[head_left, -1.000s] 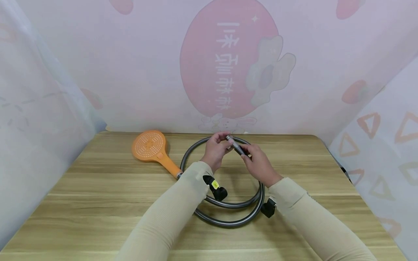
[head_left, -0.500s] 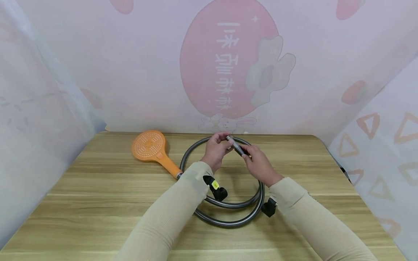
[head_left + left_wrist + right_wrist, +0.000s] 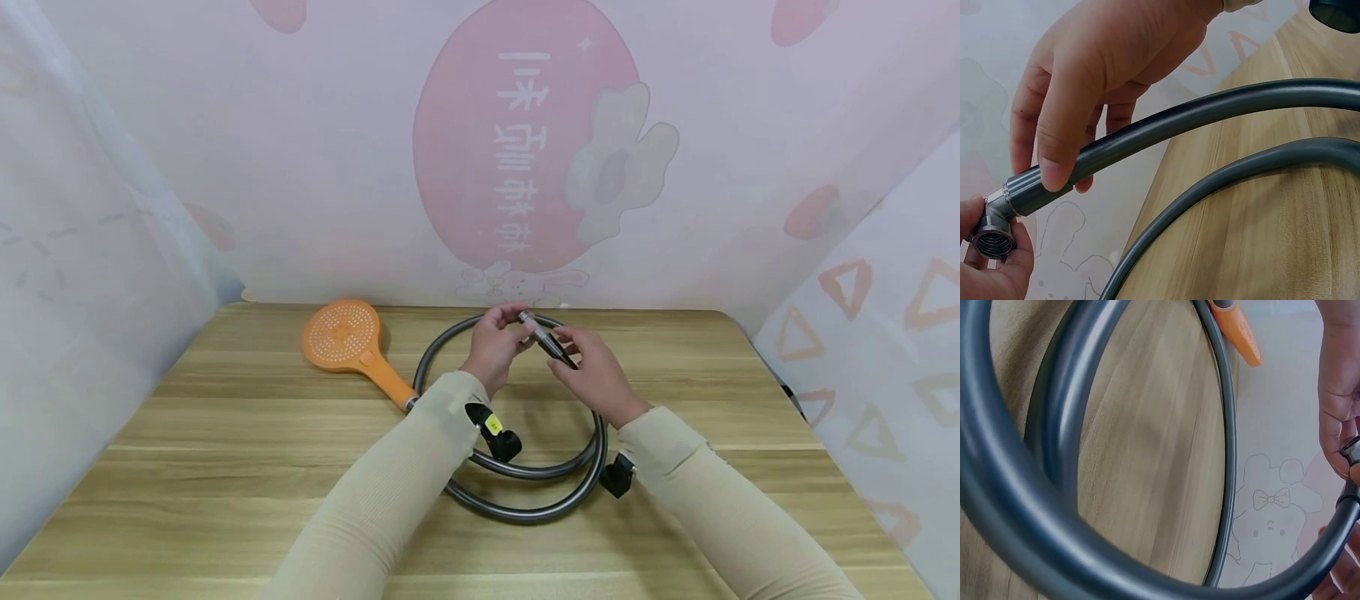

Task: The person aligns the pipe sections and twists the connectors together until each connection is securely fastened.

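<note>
My left hand [image 3: 491,350] pinches a metal elbow fitting [image 3: 1001,204] at the end of a dark grey shower hose [image 3: 525,516]. The fitting's threaded round opening faces the camera in the left wrist view. Just behind it, my right hand [image 3: 600,379] has thumb and fingers on either side of the ribbed collar [image 3: 1030,192], with the thumb against its near side. This end of the hose is held up, while the rest lies in loops on the table below. The hose's other end joins an orange shower head [image 3: 343,337], lying face up at the left.
The wooden table [image 3: 210,483] runs back to a printed pink-white curtain [image 3: 337,167], close behind the hands. Curtains also stand at the left and right. Small black cameras [image 3: 508,444] ride on both wrists, just above the hose loops.
My right thumb and fingers have loosened and shifted back along the hose end, showing more of its dark part. The left hand, hose loops and shower head stay put.
</note>
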Demonstrator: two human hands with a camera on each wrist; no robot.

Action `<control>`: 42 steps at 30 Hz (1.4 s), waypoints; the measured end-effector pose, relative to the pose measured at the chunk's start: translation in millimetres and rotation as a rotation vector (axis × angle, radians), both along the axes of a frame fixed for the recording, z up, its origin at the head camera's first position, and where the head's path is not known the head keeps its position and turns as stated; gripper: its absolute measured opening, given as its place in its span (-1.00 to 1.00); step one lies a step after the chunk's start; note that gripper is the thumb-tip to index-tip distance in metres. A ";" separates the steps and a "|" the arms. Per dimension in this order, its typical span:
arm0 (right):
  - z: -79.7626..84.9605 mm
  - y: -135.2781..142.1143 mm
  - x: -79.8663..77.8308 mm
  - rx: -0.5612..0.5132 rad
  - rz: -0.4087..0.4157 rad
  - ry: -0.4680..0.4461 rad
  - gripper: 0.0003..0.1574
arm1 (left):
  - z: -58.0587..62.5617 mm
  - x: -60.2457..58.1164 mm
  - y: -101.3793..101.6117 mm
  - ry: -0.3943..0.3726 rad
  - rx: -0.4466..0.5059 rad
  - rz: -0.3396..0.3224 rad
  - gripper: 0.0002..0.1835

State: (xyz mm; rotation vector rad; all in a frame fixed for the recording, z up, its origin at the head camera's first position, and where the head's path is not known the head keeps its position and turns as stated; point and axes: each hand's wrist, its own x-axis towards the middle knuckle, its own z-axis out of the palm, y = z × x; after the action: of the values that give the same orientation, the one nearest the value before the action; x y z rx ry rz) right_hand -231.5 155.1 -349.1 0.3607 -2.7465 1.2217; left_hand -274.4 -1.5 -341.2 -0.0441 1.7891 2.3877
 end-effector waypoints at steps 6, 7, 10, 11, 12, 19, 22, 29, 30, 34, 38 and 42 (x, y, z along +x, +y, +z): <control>-0.7 -0.3 0.9 0.030 -0.010 0.036 -0.42 | 0.7 0.2 -0.6 -0.002 -0.002 0.000 -0.70; -0.7 -0.2 1.2 0.040 -0.009 0.043 -0.42 | 0.8 0.1 -0.8 -0.004 0.000 0.001 -0.70; -0.7 -1.0 1.8 0.065 -0.012 0.053 -0.45 | 1.4 -0.1 -1.2 -0.012 0.007 0.004 -0.69; -0.7 -1.4 1.9 0.074 -0.010 0.057 -0.46 | 1.6 -0.1 -1.3 -0.015 0.009 0.005 -0.69; -0.9 -1.9 1.8 0.082 -0.010 0.060 -0.47 | 1.6 -0.1 -1.3 -0.016 0.009 0.007 -0.69; -1.6 -4.7 0.2 0.121 -0.020 0.116 -0.53 | 1.1 -0.2 -0.6 -0.016 0.010 0.011 -0.70; -2.7 -5.0 -0.1 0.120 -0.025 0.131 -0.55 | 0.7 0.0 -0.4 -0.013 0.011 0.012 -0.70; -5.8 -5.4 -0.4 0.102 -0.032 0.156 -0.57 | -0.1 -0.5 0.1 -0.011 0.012 0.016 -0.70; -5.9 -5.5 -0.2 0.102 -0.031 0.159 -0.57 | -0.2 -0.4 0.1 -0.011 0.012 0.015 -0.70; -4.7 -6.6 0.8 0.089 -0.032 0.156 -0.60 | 0.2 0.3 -0.5 -0.014 0.013 0.012 -0.69; -3.5 -7.3 1.6 0.081 -0.031 0.151 -0.62 | 0.5 0.5 -0.5 -0.014 0.014 0.014 -0.69; -3.0 -7.3 1.6 0.072 -0.034 0.136 -0.62 | 0.1 0.5 -0.3 -0.011 0.017 0.013 -0.69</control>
State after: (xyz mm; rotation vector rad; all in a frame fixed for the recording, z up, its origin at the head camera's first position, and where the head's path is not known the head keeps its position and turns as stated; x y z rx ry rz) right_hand -229.9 147.9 -352.1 0.3876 -2.6735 1.0517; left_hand -273.9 -1.8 -341.1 -0.0674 1.7689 2.4066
